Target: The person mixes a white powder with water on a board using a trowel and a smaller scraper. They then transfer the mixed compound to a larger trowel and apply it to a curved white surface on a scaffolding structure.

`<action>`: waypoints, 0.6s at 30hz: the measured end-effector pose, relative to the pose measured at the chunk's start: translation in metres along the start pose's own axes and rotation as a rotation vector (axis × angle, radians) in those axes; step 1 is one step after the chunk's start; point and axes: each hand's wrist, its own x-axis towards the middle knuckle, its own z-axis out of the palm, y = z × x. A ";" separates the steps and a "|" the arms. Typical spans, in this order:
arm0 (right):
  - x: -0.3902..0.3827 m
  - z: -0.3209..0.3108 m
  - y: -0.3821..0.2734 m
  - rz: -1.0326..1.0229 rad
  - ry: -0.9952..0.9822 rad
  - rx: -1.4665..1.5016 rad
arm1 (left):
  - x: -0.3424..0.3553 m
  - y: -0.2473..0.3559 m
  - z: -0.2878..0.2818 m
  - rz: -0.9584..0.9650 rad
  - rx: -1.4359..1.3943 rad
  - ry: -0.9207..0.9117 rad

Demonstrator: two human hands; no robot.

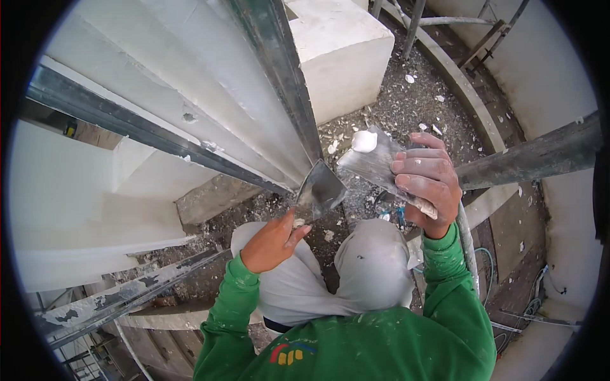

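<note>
My left hand is closed round the handle of a putty knife, its wide grey blade pointing up and to the right. The blade lies by the lower end of a white grooved column. In my right hand is a broad metal scraper, with the fingers across its face and the thumb side hidden beneath. A lump of white putty sits near that scraper's far corner. The two blades are close together, with a small gap between them. White smears cover my right fingers.
Dark metal bars run along the column's edges. A white block stands beyond it. At the right a thick metal pipe comes in close to my right hand. Putty scraps litter the rough floor; a hose lies lower right.
</note>
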 end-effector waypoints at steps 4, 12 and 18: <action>0.012 0.011 0.009 0.746 -0.041 0.769 | 0.000 -0.010 -0.020 -0.101 -0.425 -0.433; -0.018 0.043 0.053 0.982 -0.532 0.519 | -0.010 -0.011 -0.025 0.012 -0.959 -0.543; -0.017 0.030 0.036 1.141 0.070 1.860 | -0.001 -0.006 -0.017 0.064 -1.025 -0.501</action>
